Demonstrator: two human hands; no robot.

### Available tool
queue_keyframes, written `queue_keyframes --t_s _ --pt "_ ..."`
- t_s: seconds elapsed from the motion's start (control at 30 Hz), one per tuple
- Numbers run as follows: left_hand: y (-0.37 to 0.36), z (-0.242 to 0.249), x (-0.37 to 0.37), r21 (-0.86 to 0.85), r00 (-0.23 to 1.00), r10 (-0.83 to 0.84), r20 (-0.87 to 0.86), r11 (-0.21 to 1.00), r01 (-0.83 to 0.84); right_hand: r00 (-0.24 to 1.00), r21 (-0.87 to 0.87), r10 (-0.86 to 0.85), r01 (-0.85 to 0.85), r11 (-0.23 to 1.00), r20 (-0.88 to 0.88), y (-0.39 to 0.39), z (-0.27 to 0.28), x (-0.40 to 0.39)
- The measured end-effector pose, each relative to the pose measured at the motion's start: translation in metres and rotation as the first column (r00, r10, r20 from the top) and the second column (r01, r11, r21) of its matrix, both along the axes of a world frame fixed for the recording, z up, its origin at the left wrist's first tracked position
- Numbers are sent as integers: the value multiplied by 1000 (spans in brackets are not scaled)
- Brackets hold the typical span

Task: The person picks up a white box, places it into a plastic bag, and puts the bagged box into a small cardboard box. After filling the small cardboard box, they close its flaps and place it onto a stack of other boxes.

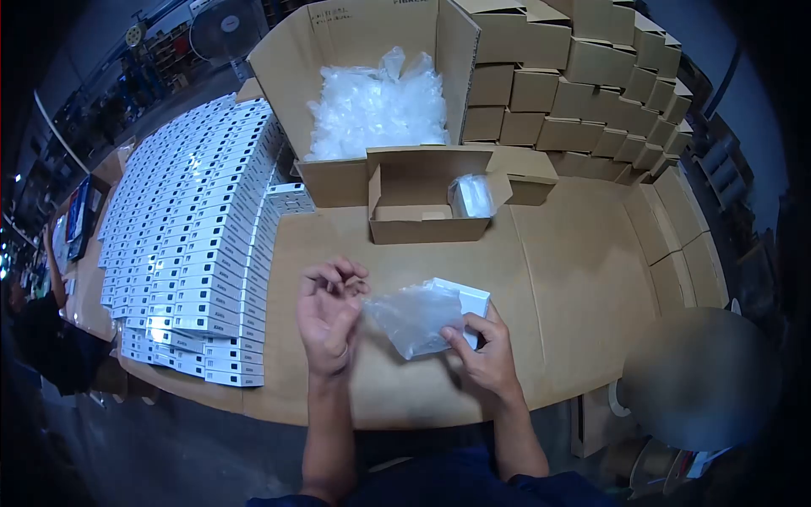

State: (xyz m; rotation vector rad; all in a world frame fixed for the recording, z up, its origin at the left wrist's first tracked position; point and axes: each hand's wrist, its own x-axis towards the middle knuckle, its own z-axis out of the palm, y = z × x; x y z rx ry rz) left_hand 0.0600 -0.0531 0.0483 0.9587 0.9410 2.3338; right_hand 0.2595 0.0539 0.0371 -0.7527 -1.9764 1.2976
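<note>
My right hand (488, 353) grips a small white box (475, 297) with its thumb across the near face. A clear plastic bag (412, 319) covers part of that box and spreads out to the left. Just beyond the bag's left edge is my left hand (328, 319), palm up, its fingers loosely curled and apart, with nothing visible in them. Behind both hands stands an open cardboard carton (429, 231); a plastic-wrapped white box (471, 197) sits in its right end.
Stacked white boxes (190, 228) fill the table's left side. A large carton (384, 34) at the back holds a heap of clear plastic bags (380, 106). Many closed brown cartons (583, 93) are piled at the back right. Another person (51, 329) is at far left.
</note>
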Motion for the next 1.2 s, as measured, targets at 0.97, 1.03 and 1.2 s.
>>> queue_keyframes --t_s 0.97,1.03,1.2 --pt "30 -35 7 -284 928 293 -233 892 -353 986 -22 -120 123 992 113 -7 -20 -2" --pt "22 -34 28 -335 980 154 -125 923 -188 983 -7 -180 180 984 26 -6 -25 -5" --pt "11 -50 38 -599 955 -188 231 746 292 981 -53 -194 193 980 -20 -6 -27 -10"
